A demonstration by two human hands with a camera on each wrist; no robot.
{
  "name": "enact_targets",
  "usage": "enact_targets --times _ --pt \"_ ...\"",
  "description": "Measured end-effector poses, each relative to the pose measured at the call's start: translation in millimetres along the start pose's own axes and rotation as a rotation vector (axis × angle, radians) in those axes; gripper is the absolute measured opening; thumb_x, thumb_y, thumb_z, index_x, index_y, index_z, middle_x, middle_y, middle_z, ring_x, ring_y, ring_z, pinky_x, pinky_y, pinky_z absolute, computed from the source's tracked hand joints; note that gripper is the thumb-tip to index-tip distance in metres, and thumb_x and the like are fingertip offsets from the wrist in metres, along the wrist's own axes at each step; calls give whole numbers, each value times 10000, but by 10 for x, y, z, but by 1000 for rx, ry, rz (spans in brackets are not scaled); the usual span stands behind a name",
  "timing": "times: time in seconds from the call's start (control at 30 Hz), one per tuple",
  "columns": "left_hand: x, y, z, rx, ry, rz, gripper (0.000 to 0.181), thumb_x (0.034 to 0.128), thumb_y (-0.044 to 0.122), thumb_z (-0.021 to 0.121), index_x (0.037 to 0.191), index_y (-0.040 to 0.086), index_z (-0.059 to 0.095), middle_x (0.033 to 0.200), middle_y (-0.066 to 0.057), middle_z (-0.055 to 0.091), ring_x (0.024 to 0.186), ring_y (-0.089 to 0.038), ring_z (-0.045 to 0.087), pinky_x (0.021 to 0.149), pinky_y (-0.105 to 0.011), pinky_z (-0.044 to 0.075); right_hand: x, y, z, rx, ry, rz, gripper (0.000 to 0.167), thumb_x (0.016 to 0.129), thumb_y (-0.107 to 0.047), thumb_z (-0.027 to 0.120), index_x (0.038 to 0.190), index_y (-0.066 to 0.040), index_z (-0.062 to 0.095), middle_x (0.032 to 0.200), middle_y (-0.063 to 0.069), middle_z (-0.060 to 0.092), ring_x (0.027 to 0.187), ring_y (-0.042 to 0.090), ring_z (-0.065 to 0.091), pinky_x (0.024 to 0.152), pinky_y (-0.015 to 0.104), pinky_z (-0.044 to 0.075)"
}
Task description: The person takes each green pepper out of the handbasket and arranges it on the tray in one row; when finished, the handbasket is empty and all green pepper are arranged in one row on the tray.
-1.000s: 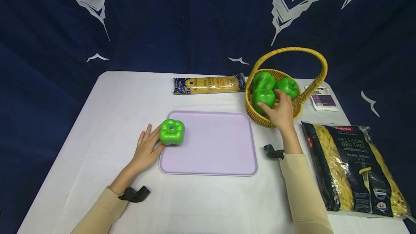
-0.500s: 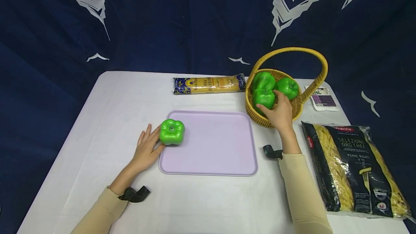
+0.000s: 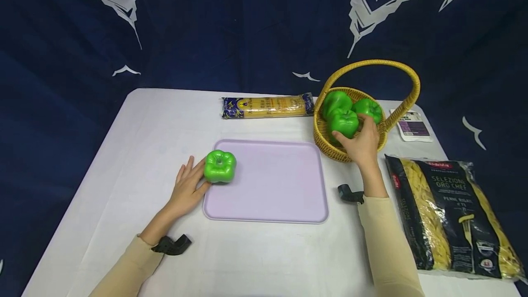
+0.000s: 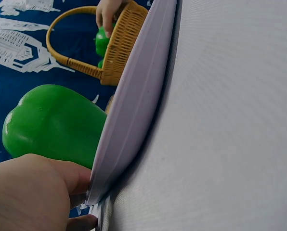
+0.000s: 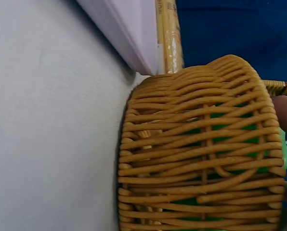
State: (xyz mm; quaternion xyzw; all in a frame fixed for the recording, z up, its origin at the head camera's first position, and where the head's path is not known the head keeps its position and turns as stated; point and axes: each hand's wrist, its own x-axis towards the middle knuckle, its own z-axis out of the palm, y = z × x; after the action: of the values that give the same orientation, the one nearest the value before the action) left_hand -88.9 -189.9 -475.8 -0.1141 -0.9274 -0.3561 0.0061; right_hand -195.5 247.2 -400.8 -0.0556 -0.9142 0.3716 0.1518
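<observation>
A green pepper sits at the left end of the lilac tray. The left hand lies beside it with relaxed fingers, touching the pepper and the tray's left rim; the left wrist view shows the same hand under the pepper. Over the wicker basket, the right hand holds the front pepper between thumb and fingers. Two more peppers, one at the back left and one at the right, lie in the basket. The right wrist view shows mostly basket wall.
A long yellow pasta pack lies behind the tray, its right end by the basket. Right of the basket is a small white and purple packet. A large black pasta bag lies at the right. The basket's tall handle arches above it.
The right hand has shifted slightly right, and the front pepper has moved and turned within the basket. The head view has shifted a little. The left hand stays beside its pepper.
</observation>
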Motion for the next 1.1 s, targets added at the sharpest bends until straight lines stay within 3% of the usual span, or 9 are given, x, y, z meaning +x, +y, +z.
enact_targets --times 0.43,0.67,0.83,1.1 --pt "3 4 -10 9 -7 -1 551 968 219 524 1482 56 407 1577 -168 323 1510 -420 19 1194 -589 -49 -221 -160 -254 44 86 -79 915 762 -189 815 1501 2 311 1364 303 378 1258 421 407 1015 595 354" --pt "0 13 -11 10 -9 -2 545 975 224 519 1479 47 408 1575 -176 320 1509 -423 20 1194 -588 -50 -404 -314 -224 105 82 -176 868 710 -107 844 1438 26 391 1322 298 388 1218 405 419 1018 572 339" --pt "4 17 -12 13 -8 2 539 978 229 514 1476 50 413 1576 -177 319 1507 -429 24 1194 -591 -48 -533 -465 -83 144 23 -223 893 675 -79 873 1417 29 388 1326 279 418 1193 390 477 990 550 401" --pt "2 3 2 5 -4 4 540 976 221 513 1479 52 410 1579 -175 314 1508 -428 20 1192 -593 -55 -788 -744 253 194 -213 -200 954 680 -90 884 1439 30 319 1371 245 438 1246 379 484 936 523 516"
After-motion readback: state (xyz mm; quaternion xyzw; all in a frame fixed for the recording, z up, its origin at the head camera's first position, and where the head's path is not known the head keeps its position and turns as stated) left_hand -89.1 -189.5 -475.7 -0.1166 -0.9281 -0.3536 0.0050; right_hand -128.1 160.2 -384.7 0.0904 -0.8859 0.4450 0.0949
